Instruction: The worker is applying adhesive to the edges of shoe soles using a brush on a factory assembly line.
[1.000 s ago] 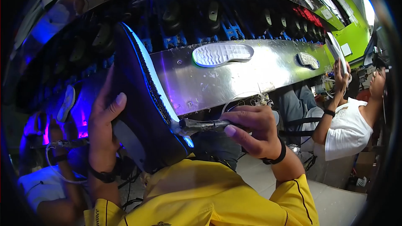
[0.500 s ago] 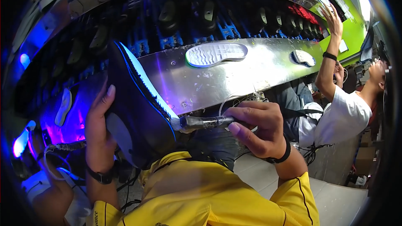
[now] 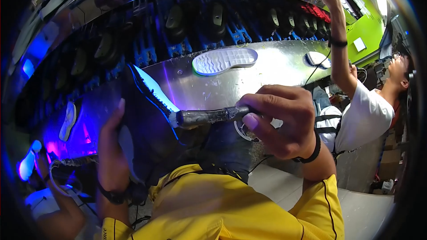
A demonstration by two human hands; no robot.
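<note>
My left hand [image 3: 112, 140] is closed around a dark shoe upper [image 3: 153, 88], its thumb pointing up along the side. The upper's underside glows bright blue, bordered by a thin blue line. Between the thumb and fingers of my right hand [image 3: 284, 122] is a brush [image 3: 204, 117] with a dark, worn handle, held nearly level. Its bristles touch the near end of the glowing underside. Shadow hides much of the upper and several fingers of my left hand.
On the metal bench [image 3: 178, 91] lie a white shoe sole [image 3: 224, 61], a smaller pale sole [image 3: 318, 59] and another sole [image 3: 67, 121] at left. Behind runs a dark rack holding several shoe pieces [image 3: 217, 15]. A person in white [image 3: 367, 118] reaches at right; another person's arm [image 3: 60, 200] is lower left.
My right hand has come nearer and the brush tip has shifted left. The upper has tilted, its glowing underside now looking shorter. The person at right has swung the raised arm leftward.
</note>
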